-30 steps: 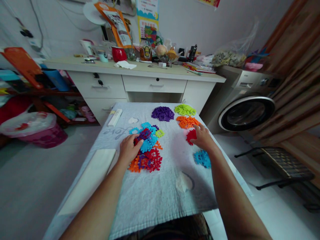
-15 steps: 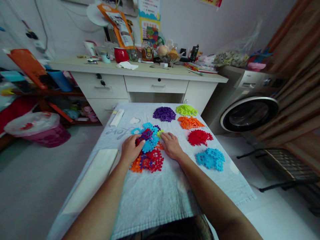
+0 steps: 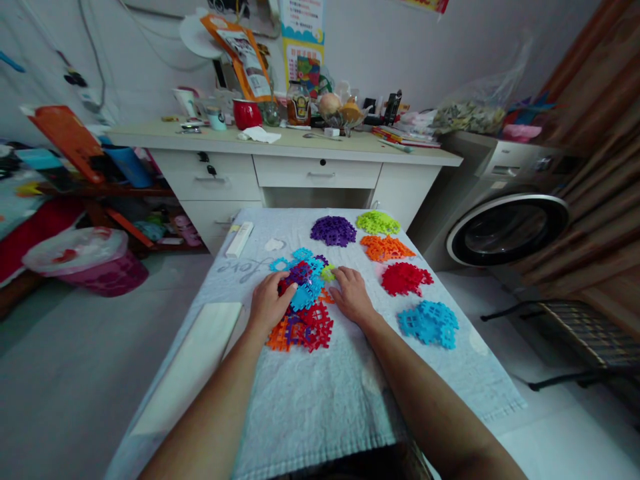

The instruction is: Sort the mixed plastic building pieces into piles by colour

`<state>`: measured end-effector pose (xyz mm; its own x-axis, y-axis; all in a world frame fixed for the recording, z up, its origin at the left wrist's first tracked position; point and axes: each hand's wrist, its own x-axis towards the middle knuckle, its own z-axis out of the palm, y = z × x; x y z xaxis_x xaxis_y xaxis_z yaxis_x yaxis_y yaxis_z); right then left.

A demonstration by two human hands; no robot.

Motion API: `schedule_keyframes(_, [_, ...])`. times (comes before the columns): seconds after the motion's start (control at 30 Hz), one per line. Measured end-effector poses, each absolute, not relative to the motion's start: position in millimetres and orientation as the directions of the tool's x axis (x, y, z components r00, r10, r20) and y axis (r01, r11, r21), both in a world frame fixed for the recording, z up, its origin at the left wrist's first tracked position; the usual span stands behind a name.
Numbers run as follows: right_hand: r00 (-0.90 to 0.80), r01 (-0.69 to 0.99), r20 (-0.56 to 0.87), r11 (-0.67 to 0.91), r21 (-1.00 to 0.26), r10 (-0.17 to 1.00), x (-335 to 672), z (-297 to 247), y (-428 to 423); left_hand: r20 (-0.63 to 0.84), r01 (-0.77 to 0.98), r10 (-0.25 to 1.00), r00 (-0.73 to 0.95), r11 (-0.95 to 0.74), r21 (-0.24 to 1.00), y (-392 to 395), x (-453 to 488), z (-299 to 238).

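A mixed heap of coloured plastic interlocking pieces (image 3: 303,313) lies in the middle of a table covered with a pale towel (image 3: 320,393). My left hand (image 3: 269,303) rests on the heap's left side, fingers curled over blue and purple pieces. On the heap's right edge lies my right hand (image 3: 353,295), its fingertips pinching at a yellow-green piece (image 3: 329,272). To the right lie sorted piles: purple (image 3: 333,230), lime green (image 3: 377,222), orange (image 3: 386,247), red (image 3: 405,278) and blue (image 3: 429,323).
A white tube (image 3: 239,239) and a white flat box (image 3: 195,363) lie on the table's left side. Beyond stand a cluttered white desk (image 3: 310,167), a washing machine (image 3: 505,213) at right, and a pink bin (image 3: 93,260) on the floor at left.
My right hand left the red pile and came back left to the mixed heap. The left hand stayed on the heap. The camera shifted slightly.
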<state>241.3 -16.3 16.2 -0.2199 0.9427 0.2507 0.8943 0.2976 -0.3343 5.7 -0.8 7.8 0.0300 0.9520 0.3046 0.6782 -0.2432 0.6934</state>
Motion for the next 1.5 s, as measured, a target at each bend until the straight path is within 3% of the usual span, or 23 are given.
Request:
schedule_keyframes(0.17, [-0.242, 0.911, 0.204, 0.295, -0.289, 0.949, 241.1, 13.7, -13.9, 0.306, 0.593, 0.951, 0.044, -0.271, 0.758, 2.4, 8.6, 5.0])
schedule_keyframes(0.37, [-0.113, 0.911, 0.213, 0.187, -0.367, 0.970, 243.5, 13.5, -10.4, 0.275, 0.364, 0.960, -0.058, -0.236, 0.901, 5.6, 7.6, 3.6])
schedule_keyframes(0.5, [-0.177, 0.909, 0.206, 0.240, -0.339, 0.962, 244.1, 14.5, -10.6, 0.238, 0.274, 0.964, -0.120, -0.198, 0.941, 6.1, 4.8, 6.5])
schedule_keyframes(0.6, [-0.235, 0.917, 0.157, 0.272, -0.291, 0.959, 243.3, 14.5, -11.9, 0.240, 0.397, 0.969, -0.062, -0.196, 0.896, 0.7, -1.6, 12.7])
schedule_keyframes(0.73, [-0.225, 0.921, 0.164, 0.264, -0.285, 0.961, 242.8, 13.5, -12.6, 0.174, 0.666, 0.960, 0.222, -0.279, 0.692, -17.3, -16.2, 21.7])
schedule_keyframes(0.87, [-0.211, 0.906, 0.223, 0.277, -0.322, 0.952, 242.5, 13.8, -12.2, 0.068, 0.724, 0.899, 0.433, -0.392, 0.568, -35.1, -24.6, 22.4])
schedule_keyframes(1.03, [-0.163, 0.884, 0.226, 0.244, -0.399, 0.960, 243.7, 13.4, -11.2, 0.024, 0.757, 0.884, 0.466, -0.413, 0.506, -40.9, -20.6, 15.8])
schedule_keyframes(1.17, [-0.045, 0.883, 0.169, 0.118, -0.454, 0.985, 243.6, 15.2, -2.2, 0.008, 0.757, 0.883, 0.469, -0.407, 0.511, -39.1, -13.5, 14.5])
schedule_keyframes(1.4, [0.091, 0.950, -0.077, -0.110, -0.292, 0.993, 233.8, 40.4, 35.3, 0.014, 0.762, 0.904, 0.428, -0.369, 0.532, -37.4, -1.3, 18.0])
schedule_keyframes(1.5, [0.104, 0.935, -0.149, -0.148, -0.322, 0.983, 234.9, 48.1, 45.3, 0.079, 0.734, 0.900, 0.430, -0.399, 0.550, -35.0, 1.7, 17.3])
